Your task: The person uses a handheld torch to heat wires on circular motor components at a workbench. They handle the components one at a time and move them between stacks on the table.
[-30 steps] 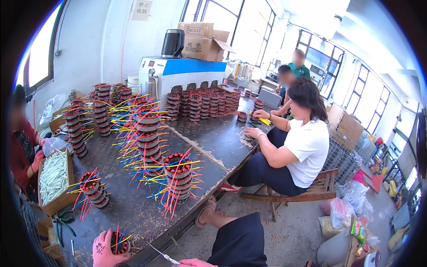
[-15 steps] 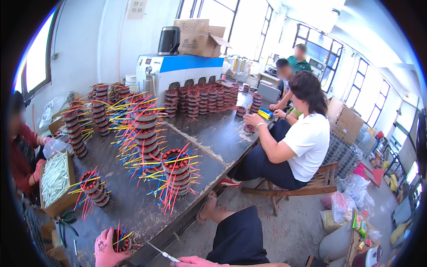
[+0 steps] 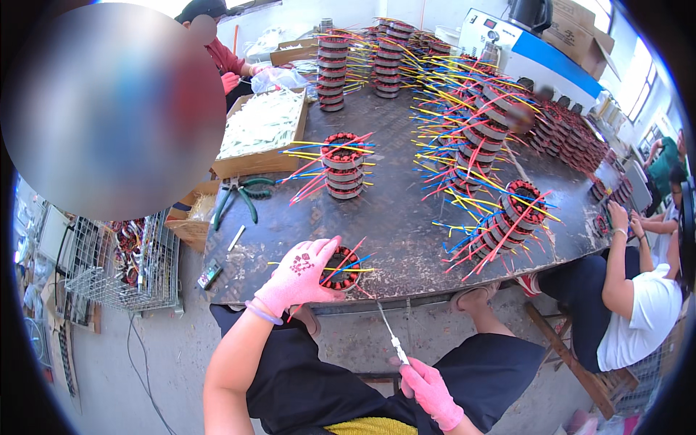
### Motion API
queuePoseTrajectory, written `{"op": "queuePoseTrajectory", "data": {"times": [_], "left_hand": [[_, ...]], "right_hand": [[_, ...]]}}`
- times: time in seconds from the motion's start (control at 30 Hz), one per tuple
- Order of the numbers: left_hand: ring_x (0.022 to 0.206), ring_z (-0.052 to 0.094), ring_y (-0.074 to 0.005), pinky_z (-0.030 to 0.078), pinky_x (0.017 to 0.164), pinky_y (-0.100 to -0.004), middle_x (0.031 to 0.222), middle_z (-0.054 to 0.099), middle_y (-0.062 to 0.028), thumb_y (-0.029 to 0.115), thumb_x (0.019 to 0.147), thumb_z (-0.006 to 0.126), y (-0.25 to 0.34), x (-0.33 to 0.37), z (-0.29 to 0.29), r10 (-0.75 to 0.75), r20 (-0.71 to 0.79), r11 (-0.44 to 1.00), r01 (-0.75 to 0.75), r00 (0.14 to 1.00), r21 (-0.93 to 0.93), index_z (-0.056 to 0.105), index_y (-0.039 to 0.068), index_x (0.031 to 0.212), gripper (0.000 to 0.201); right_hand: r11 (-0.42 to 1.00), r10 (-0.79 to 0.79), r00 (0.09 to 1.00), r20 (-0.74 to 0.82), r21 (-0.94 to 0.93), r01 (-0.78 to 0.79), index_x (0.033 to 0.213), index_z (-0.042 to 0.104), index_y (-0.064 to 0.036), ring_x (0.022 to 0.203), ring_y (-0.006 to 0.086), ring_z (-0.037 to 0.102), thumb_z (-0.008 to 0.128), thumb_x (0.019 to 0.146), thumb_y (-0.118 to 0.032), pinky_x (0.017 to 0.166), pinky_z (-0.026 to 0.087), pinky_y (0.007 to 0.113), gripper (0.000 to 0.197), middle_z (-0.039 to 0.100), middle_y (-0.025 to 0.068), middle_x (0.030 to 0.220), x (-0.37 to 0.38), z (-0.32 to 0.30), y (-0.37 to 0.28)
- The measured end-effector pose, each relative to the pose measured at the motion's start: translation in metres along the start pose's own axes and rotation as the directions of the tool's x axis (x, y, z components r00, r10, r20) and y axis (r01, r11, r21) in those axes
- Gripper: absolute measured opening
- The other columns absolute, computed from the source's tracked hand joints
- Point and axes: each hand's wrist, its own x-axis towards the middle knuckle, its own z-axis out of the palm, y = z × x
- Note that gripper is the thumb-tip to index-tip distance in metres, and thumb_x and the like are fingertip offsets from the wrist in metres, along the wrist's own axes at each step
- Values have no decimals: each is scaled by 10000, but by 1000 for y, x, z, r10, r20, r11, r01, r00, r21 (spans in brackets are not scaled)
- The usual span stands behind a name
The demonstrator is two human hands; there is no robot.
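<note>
My left hand (image 3: 296,274), in a pink glove, is closed around the side of a motor stator (image 3: 352,278) with red windings and red, blue and yellow leads, at the table's near edge. Below and right of it, my right hand (image 3: 431,396), also pink-gloved, grips a thin metal tool with a white handle (image 3: 396,344). The tool's slim end points up toward the stator, close to a red lead; whether they touch I cannot tell. A short stack of stators (image 3: 344,178) stands beyond my left hand. Another stack (image 3: 500,230), leaning in view, stands to the right.
Green-handled pliers (image 3: 246,194), a white tube (image 3: 236,238) and a small green packet (image 3: 210,275) lie on the left of the dark table (image 3: 395,217). Behind are a carton (image 3: 254,162) of white tubes and tall stator stacks (image 3: 475,138). Co-workers sit at left and right.
The view has swung left and down, bringing my forearms and lap into sight. My left hand still holds the stator and my right hand still holds the tool.
</note>
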Motion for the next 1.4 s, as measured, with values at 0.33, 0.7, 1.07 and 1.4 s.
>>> {"op": "queuePoseTrajectory", "data": {"times": [0.33,0.7,1.07,1.4], "left_hand": [[1192,502,-358,393,1034,-424,1290,521,-178,464,605,823,2,2,5,-2,13,999,1,1000,42,449,16,1355,950],[1181,507,-363,387,1037,-418,1278,520,-192,496,615,808,2,4,3,25,21,1000,-26,999,15,449,6,1348,952],[1228,470,-377,365,1061,-446,1344,482,-192,399,621,819,2,6,-1,38,39,999,-37,999,-24,416,58,1406,946],[1314,402,-391,290,1115,-504,1436,434,-161,340,623,772,19,8,-2,277,67,956,-282,959,85,502,25,1319,810]], "right_hand": [[998,49,998,-33,-49,-50,1261,556,4,577,44,401,483,1011,-261,550,334,209,372,442,-55,644,1,-4,-2],[1000,22,999,-30,-13,-22,1278,548,4,582,44,417,488,1010,-248,552,347,210,373,457,-51,656,2,-2,3],[999,1,999,-34,51,1,1274,548,0,576,42,408,500,1009,-227,540,339,208,352,455,-55,665,0,1,7],[999,-31,999,20,22,31,1319,536,-74,583,45,354,465,1019,-306,535,295,221,385,401,-60,651,7,-5,12]]}}
